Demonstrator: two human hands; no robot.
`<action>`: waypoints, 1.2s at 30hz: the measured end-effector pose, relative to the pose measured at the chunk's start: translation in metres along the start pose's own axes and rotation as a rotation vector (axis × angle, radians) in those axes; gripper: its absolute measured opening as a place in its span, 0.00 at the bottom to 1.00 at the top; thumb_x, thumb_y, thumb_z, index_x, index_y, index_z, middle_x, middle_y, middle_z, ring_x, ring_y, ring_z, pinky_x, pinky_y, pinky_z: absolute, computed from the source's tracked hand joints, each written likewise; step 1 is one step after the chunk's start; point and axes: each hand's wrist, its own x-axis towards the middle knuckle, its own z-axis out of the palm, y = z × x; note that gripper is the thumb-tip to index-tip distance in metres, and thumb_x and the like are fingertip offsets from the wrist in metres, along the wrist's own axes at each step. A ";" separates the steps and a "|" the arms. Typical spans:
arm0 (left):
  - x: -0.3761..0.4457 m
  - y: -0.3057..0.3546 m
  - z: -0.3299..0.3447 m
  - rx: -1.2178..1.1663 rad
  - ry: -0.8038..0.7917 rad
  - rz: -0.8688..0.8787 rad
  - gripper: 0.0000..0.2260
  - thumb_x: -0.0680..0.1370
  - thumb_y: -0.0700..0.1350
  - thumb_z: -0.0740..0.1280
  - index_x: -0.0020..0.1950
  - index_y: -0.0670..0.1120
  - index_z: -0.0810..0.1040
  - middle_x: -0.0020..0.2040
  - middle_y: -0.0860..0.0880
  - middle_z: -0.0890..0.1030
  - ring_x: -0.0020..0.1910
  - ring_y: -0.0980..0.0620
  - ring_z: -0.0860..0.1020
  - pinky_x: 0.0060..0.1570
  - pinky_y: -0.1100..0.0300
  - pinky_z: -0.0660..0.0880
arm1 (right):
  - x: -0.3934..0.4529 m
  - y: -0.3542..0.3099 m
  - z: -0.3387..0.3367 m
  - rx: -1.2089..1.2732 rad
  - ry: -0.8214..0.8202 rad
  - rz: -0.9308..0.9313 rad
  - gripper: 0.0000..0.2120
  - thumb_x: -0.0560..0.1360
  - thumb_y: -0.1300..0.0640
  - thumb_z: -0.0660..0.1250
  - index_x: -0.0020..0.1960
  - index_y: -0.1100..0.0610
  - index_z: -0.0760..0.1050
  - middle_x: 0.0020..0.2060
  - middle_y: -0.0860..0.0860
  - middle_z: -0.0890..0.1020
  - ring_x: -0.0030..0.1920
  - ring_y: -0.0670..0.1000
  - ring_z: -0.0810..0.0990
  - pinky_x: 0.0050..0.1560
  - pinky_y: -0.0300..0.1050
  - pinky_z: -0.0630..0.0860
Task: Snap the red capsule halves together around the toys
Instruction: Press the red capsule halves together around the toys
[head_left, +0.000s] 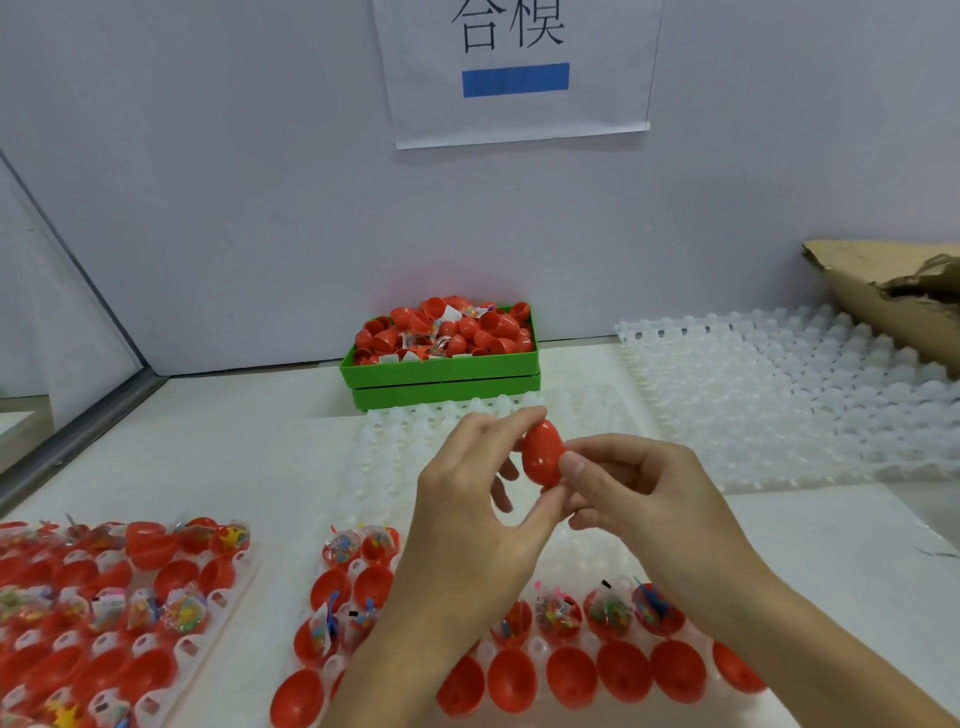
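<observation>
While your two hands meet above the white counter (249, 467), they hold one closed red capsule (542, 453) between them. Your left hand (467, 525) pinches the capsule's upper end with its fingertips, the thumb coming up from beneath; your right hand (639, 499) grips the lower end, its thumb pressed across the shell and its fingers curled behind. The capsule stands tilted, clear of the counter, over a clear plastic tray (395, 441) of cups.

Below your wrists lies the near tray (540, 649): its far row holds red halves (605, 613) with bagged toys (556, 610) seated in them, and its near row holds bare red halves (571, 686), open side up. At your left, a second tray (156, 670) carries the same mix of filled and bare halves. Against the back wall, a green bin (441, 371) is heaped with loose red halves and small toy packets. To your right, a stack of clear trays (779, 389) rests on the counter, with a torn cardboard box (883, 306) lying partly over its far corner. On the wall above hangs a paper sign (519, 73) bearing printed characters and a blue bar.
</observation>
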 end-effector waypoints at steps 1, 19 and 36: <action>0.000 0.000 -0.001 -0.050 -0.025 -0.020 0.22 0.72 0.47 0.76 0.65 0.52 0.77 0.49 0.58 0.75 0.44 0.55 0.76 0.40 0.68 0.76 | 0.000 0.000 -0.001 0.081 -0.022 0.052 0.09 0.70 0.50 0.71 0.45 0.54 0.86 0.36 0.54 0.86 0.37 0.49 0.85 0.38 0.36 0.79; -0.003 -0.002 0.000 0.004 -0.040 0.005 0.26 0.69 0.38 0.77 0.65 0.52 0.78 0.49 0.58 0.74 0.49 0.60 0.74 0.47 0.75 0.72 | 0.000 0.002 0.003 0.037 -0.088 0.025 0.09 0.75 0.58 0.70 0.54 0.56 0.84 0.46 0.54 0.87 0.47 0.55 0.87 0.48 0.44 0.82; 0.002 -0.011 -0.003 -0.186 0.027 -0.064 0.09 0.77 0.59 0.67 0.57 0.65 0.74 0.52 0.65 0.76 0.53 0.62 0.76 0.44 0.65 0.75 | 0.029 -0.021 -0.062 0.579 0.179 0.230 0.11 0.77 0.62 0.66 0.56 0.68 0.76 0.46 0.59 0.85 0.47 0.53 0.86 0.42 0.38 0.81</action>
